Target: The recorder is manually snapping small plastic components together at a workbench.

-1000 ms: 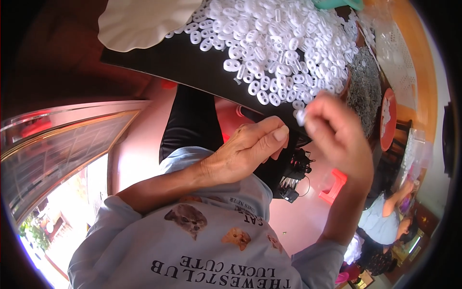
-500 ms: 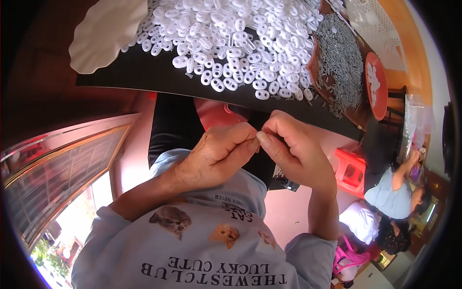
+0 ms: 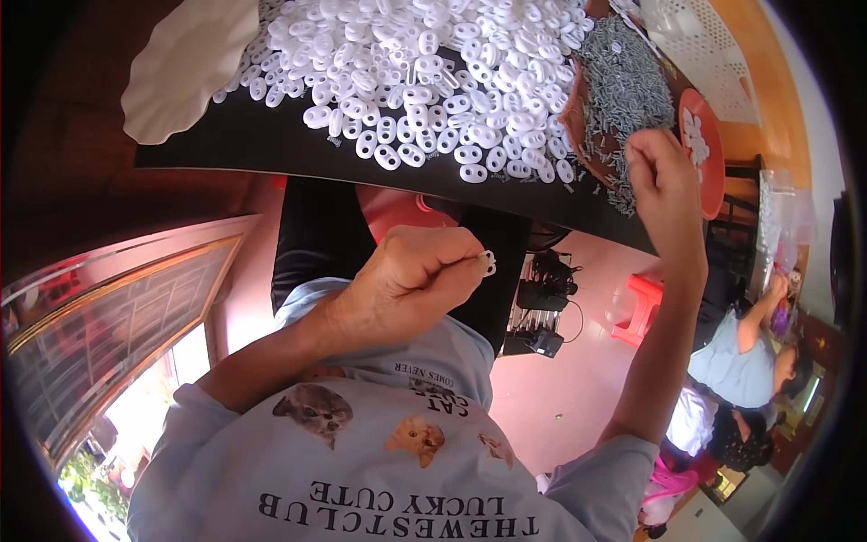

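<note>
Over my lap, my left hand (image 3: 411,282) is closed in a pinch on a small white oval plastic piece with two holes (image 3: 489,263), one end of which sticks out past the fingertips. My right hand (image 3: 670,194) is at the right side of the dark table, above the lower part of a heap of small grey screws (image 3: 623,86). Its fingers are curled together, and whatever they hold is hidden. Many matching white two-hole pieces (image 3: 406,86) lie heaped across the tabletop, left of the screws.
A cream scalloped tray (image 3: 185,72) lies at the table's left end. Right of the screws stands a red oval dish (image 3: 713,185) with white pieces in it. Below are a red stool (image 3: 639,310) and black equipment (image 3: 546,289) on the floor. Another person (image 3: 736,357) sits farther right.
My right hand has left my left hand and moved up and right to the screws. My left hand stays in place, its white piece now showing. The view has shifted slightly.
</note>
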A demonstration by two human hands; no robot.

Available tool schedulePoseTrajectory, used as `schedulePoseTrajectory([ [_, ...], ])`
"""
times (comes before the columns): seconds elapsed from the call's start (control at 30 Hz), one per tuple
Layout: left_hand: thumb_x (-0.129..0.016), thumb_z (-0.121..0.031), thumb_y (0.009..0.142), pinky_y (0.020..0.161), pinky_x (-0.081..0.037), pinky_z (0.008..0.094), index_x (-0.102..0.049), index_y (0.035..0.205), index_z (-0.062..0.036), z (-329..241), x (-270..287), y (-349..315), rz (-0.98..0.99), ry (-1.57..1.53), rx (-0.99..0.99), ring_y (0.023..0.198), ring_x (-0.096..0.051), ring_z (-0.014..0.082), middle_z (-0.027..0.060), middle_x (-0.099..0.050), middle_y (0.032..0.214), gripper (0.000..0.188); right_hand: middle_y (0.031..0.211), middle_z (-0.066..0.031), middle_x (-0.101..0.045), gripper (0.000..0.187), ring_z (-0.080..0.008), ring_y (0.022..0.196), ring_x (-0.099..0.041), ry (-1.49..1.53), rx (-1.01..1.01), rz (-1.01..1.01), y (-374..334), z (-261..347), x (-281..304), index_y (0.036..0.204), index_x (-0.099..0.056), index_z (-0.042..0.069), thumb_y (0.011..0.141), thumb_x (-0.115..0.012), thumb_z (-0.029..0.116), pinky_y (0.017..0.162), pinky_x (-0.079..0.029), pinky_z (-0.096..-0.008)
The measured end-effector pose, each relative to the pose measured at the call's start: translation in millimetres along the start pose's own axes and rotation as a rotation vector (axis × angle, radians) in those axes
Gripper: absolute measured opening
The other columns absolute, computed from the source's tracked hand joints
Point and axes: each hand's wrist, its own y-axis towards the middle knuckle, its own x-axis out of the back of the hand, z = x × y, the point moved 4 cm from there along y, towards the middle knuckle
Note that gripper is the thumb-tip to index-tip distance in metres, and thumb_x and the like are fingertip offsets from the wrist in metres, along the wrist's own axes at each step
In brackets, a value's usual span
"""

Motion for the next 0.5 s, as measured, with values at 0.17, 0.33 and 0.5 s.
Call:
schedulePoseTrajectory([
  [0.17,-0.055,-0.004,0.093,0.050,-0.039,0.0249,-0.059,0.084,0.0033,0,-1,2,-0.019,0.014,0.008,0.056,-0.050,0.0084,0.0041,-0.055,0.065,0.013,0.091,-0.0145,-0.061,0.005,-0.0383,0.083,-0.059,-0.226,-0.037,0.043,19,-11,-13,0.091,-0.056,0.003,0.088,-0.056,0.008,0.070,-0.045,-0.0447],
  [0.33,-0.055,-0.003,0.093,0.051,-0.039,0.0248,-0.059,0.084,0.0032,3,1,3,-0.031,0.034,-0.010,0.056,-0.051,0.0088,0.0043,-0.056,0.066,0.012,0.090,-0.0149,-0.062,0.007,-0.0393,0.084,-0.060,-0.349,-0.073,0.067,24,-15,-19,0.089,-0.056,0.003,0.087,-0.056,0.009,0.070,-0.046,-0.0474],
  [0.5,-0.055,-0.003,0.093,0.051,-0.040,0.0247,-0.060,0.085,0.0030,0,4,4,-0.030,0.039,-0.029,0.056,-0.052,0.0089,0.0046,-0.056,0.067,0.011,0.087,-0.0153,-0.062,0.006,-0.0387,0.079,-0.059,-0.277,-0.074,0.050,19,-11,-13,0.087,-0.056,0.002,0.086,-0.058,0.008,0.068,-0.046,-0.0448],
])
